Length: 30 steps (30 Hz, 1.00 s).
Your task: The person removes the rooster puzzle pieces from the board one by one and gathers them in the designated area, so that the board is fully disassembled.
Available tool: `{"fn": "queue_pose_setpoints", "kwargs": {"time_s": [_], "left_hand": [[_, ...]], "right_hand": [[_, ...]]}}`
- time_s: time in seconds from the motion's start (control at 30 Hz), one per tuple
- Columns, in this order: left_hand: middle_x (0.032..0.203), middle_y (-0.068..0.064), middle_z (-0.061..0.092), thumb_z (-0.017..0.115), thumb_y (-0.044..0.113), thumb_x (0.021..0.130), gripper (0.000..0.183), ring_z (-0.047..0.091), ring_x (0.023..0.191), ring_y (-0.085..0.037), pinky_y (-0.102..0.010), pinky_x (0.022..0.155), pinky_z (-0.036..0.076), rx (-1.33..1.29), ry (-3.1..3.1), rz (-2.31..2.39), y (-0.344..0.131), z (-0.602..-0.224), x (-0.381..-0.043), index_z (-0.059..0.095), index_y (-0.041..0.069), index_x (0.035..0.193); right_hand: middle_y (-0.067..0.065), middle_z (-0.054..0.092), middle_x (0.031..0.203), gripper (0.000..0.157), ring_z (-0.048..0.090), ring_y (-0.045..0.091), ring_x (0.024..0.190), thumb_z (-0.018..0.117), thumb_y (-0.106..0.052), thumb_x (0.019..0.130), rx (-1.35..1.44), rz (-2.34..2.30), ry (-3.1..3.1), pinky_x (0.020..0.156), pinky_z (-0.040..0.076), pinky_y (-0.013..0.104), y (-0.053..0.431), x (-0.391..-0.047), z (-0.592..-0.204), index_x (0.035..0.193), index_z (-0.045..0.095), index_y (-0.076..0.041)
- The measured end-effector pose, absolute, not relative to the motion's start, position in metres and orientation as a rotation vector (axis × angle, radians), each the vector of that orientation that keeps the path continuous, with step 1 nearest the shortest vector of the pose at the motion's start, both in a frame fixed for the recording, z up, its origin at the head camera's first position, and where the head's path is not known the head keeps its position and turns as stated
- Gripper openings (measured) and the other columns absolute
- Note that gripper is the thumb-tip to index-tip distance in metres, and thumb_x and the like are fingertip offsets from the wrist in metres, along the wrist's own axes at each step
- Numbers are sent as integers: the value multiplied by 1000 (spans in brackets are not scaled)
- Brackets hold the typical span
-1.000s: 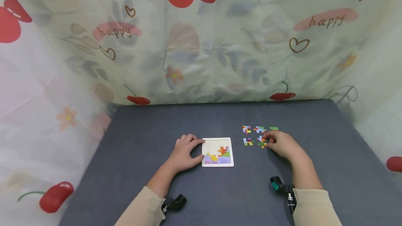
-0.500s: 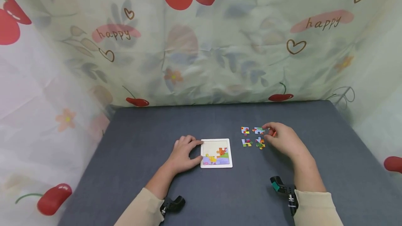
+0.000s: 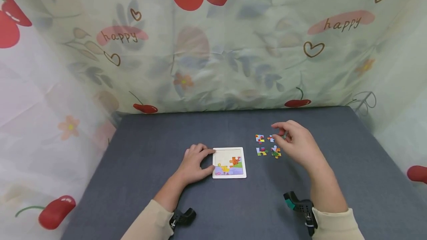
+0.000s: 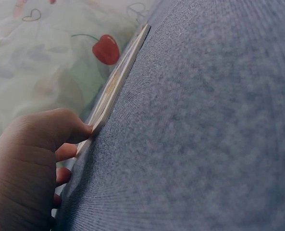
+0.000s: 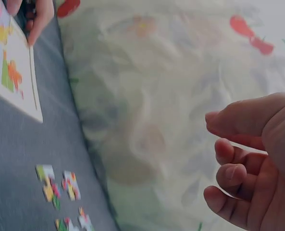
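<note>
Plainly, both hands (image 3: 192,165) (image 3: 297,143) spread loosely, left touching one tray (image 3: 221,155), right hovering near four-plus loose pieces (image 3: 275,152).

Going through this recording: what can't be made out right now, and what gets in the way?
- Head: whether the right grip holds a piece; its own fingers hide that.
- Head: the right side of the upper puzzle piece, behind that grip.
- Left wrist: the puzzle board's picture, seen nearly edge-on.
- Right wrist: two nearest pieces, cut by the bottom edge.
</note>
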<state>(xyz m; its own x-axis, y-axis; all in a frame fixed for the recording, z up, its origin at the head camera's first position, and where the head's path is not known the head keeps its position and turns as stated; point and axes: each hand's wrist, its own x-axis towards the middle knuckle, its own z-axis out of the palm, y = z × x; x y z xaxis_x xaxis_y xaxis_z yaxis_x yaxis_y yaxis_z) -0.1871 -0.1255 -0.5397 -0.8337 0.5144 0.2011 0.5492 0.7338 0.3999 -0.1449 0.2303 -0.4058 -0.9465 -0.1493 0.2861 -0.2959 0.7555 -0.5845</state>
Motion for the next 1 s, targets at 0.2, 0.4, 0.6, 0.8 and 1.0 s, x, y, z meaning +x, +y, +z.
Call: {"fn": "queue_pose_setpoints", "kwargs": {"time_s": [0.2,0.4,0.6,0.8,1.0], "left_hand": [[120,-3,55,68,44,94,52,44,99,-21,-40,84,33,-888,-2844,-694,-126,-540,-186,64,21,140],[121,-3,55,68,45,94,52,44,100,-21,-40,84,33,-885,-2842,-671,-127,-541,-187,64,21,140],[120,-3,55,68,45,94,52,44,99,-21,-40,83,33,-881,-2838,-665,-127,-542,-187,65,21,139],[120,-3,55,67,45,94,52,44,99,-21,-40,83,34,-877,-2842,-675,-127,-541,-186,65,21,139],[119,-3,54,67,44,94,51,44,98,-21,-40,82,34,-878,-2841,-698,-126,-538,-185,65,20,138]], "right_hand": [[-4,58,96,25,43,13,64,73,-10,95,482,980,-2665,60,38,29,209,-138,-403,120,73,-11],[-5,60,96,26,44,12,65,76,-9,93,549,1005,-2656,61,40,28,192,-142,-414,119,74,-13],[-3,59,95,26,45,11,66,77,-11,92,615,1013,-2682,61,43,28,174,-146,-429,117,74,-13],[0,60,94,28,45,10,66,79,-15,91,657,1027,-2730,61,43,28,156,-153,-452,118,75,-11],[2,59,94,35,46,11,68,78,-21,92,625,1024,-2866,62,42,29,147,-160,-477,125,73,-9]]}}
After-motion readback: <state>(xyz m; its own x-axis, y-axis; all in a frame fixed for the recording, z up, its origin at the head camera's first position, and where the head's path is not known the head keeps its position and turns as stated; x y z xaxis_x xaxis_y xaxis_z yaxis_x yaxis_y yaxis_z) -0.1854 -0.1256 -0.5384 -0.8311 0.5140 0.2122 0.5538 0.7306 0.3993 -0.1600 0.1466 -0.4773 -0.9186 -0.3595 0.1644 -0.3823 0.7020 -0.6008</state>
